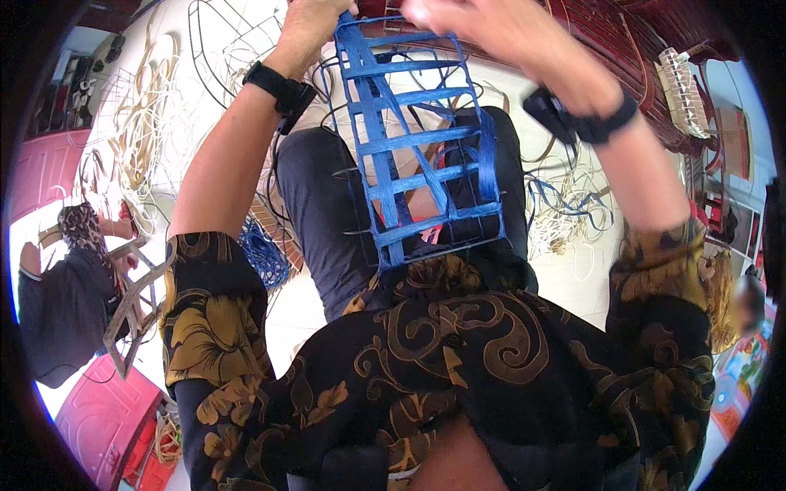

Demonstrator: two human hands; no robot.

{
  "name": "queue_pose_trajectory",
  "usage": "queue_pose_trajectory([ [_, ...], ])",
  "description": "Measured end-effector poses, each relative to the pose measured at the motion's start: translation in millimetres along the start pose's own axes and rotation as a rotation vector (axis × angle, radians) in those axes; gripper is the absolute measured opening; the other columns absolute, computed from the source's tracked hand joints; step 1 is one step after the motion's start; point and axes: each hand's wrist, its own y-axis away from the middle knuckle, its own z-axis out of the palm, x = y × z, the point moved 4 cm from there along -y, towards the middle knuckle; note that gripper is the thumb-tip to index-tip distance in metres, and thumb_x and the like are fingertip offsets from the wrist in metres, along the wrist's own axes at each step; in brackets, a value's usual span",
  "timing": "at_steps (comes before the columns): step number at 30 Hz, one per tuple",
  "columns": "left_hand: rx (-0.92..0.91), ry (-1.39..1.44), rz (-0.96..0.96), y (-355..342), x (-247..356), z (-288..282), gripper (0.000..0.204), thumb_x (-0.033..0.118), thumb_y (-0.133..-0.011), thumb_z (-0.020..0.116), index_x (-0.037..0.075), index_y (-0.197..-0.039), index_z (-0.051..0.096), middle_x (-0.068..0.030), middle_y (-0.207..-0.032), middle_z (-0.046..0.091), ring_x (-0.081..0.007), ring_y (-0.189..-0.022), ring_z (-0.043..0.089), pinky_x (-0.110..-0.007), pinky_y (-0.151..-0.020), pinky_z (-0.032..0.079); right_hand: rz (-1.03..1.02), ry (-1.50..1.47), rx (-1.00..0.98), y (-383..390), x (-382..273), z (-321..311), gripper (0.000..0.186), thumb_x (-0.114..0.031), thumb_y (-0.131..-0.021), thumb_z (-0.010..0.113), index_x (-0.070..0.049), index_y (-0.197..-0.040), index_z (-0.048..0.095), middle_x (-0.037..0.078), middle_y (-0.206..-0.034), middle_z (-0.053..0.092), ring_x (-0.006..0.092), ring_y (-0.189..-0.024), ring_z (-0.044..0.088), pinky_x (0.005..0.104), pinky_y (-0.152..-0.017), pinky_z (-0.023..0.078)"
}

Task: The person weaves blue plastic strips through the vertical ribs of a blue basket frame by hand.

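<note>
Gripping the far left corner of a wire frame, the left hand is partly cut off by the upper edge of the view. The right hand is apart from it, near the frame's far right corner; it is blurred, and I cannot tell whether its fingers are closed on anything. Below both hands, the frame stretches back toward the wearer's body, between and over the dark-trousered knees. Flat blue strips cross it in rungs, with others running lengthwise and one slanting, leaving open gaps.

Each wrist bears a black strap. Well out to the left of the left hand, beige strips lie in long tangles on the pale floor. Nearer the body than the right hand, pale strands lie heaped beside the knee. Dark red furniture stands beyond the right forearm.
</note>
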Motion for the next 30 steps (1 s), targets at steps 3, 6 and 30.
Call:
queue_pose_trajectory([
  [3, 0.083, 0.817, -0.446, 10, 6, 0, 0.027, 0.020, -0.088, 0.063, 0.000, -0.071, 0.068, -0.0083, -0.068, 0.067, -0.0162, -0.063, 0.059, -0.034, -0.059, 0.044, -0.078, 0.146, 0.031, 67, -18, 1, 0.017, -0.023, -0.089, 0.069, -0.008, -0.095, 0.073, 0.008, -0.089, 0.070, 0.0217, -0.080, 0.064, 0.0326, -0.079, 0.051],
  [6, -0.001, 0.826, -0.475, 8, 10, -3, 0.026, 0.023, -0.094, 0.061, 0.002, -0.081, 0.068, -0.0058, -0.075, 0.067, -0.0156, -0.069, 0.060, -0.031, -0.065, 0.047, -0.102, 0.373, -0.013, 117, -25, 7, 0.029, -0.026, -0.083, 0.074, -0.009, -0.107, 0.071, 0.009, -0.107, 0.067, 0.0221, -0.101, 0.061, 0.0349, -0.088, 0.051],
  [30, -0.164, 0.975, -0.421, 15, -18, -5, 0.028, 0.031, -0.101, 0.057, 0.006, -0.098, 0.070, -0.0045, -0.093, 0.071, -0.0136, -0.084, 0.063, -0.027, -0.079, 0.048, -0.081, -0.195, 0.007, 216, -79, -64, 0.016, -0.020, -0.082, 0.062, -0.005, -0.076, 0.063, 0.006, -0.066, 0.057, 0.0225, -0.059, 0.051, 0.0374, -0.062, 0.040],
])
